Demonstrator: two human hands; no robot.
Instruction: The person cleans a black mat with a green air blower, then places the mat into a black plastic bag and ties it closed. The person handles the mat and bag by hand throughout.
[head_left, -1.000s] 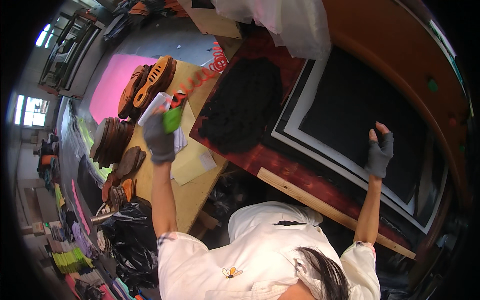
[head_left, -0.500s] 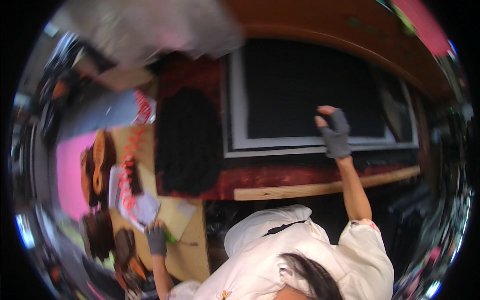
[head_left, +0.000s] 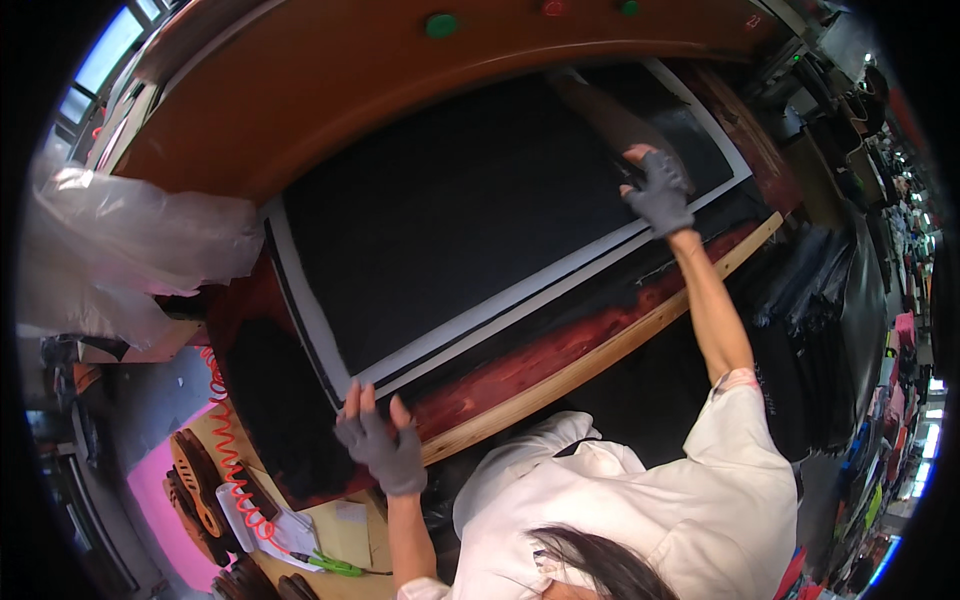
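My right hand (head_left: pixel 660 195), in a grey fingerless glove, is over the right part of a large black sheet (head_left: pixel 460 210) bordered by a pale grey frame (head_left: pixel 500 315). Its thumb and fingers are apart with nothing visible between them. Beside it lies a glossy dark area (head_left: pixel 705 145) with a blurred brownish streak, too unclear to name. My left hand (head_left: pixel 382 445), gloved alike, is open at the frame's near left corner, fingers spread; whether it touches is unclear. A green tool with a thin nozzle (head_left: pixel 335 565) lies on the side table, near a red coiled hose (head_left: pixel 228 455).
Brown shoe soles (head_left: pixel 195 480) and papers lie on the wooden side table at the lower left. A wooden strip (head_left: pixel 600 345) edges the near side. A brown panel with round buttons (head_left: pixel 350 85) rises behind. Plastic sheeting (head_left: pixel 140 245) hangs left; dark stacked sheets (head_left: pixel 800 320) stand right.
My left hand has left the side table near the green tool and come up to the frame's near left corner. My right hand remains over the sheet's right part. The head view has turned.
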